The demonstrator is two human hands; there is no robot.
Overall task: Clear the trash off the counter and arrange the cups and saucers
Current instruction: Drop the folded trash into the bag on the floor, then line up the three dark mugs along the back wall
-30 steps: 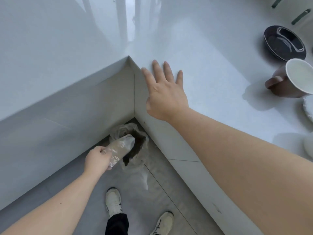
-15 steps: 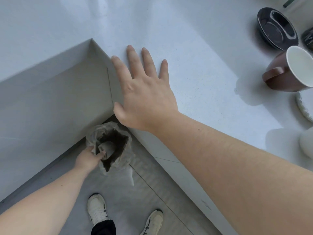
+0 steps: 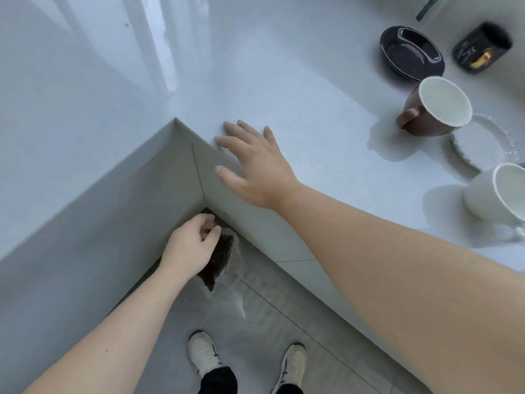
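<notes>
My left hand (image 3: 191,245) hovers low over the dark mouth of a bag-lined trash bin (image 3: 221,258) on the floor in the counter's inner corner; its fingers are loosely curled and apart, with nothing visible in them. My right hand (image 3: 255,166) lies flat and open on the white counter (image 3: 312,103) at its edge. At the right stand a brown cup (image 3: 420,115) with a white inside, a black saucer (image 3: 412,54), a black cup (image 3: 483,48) with gold marks, a white saucer (image 3: 483,145) and a white cup (image 3: 500,194).
The L-shaped counter wraps around the corner, with grey cabinet fronts (image 3: 113,223) below it. My two white shoes (image 3: 204,354) stand on the grey floor just in front of the bin.
My left hand pushed the crumpled clear plastic bottle into the bin and has let it go; the bottle is out of sight. The view swung right, showing more cups.
</notes>
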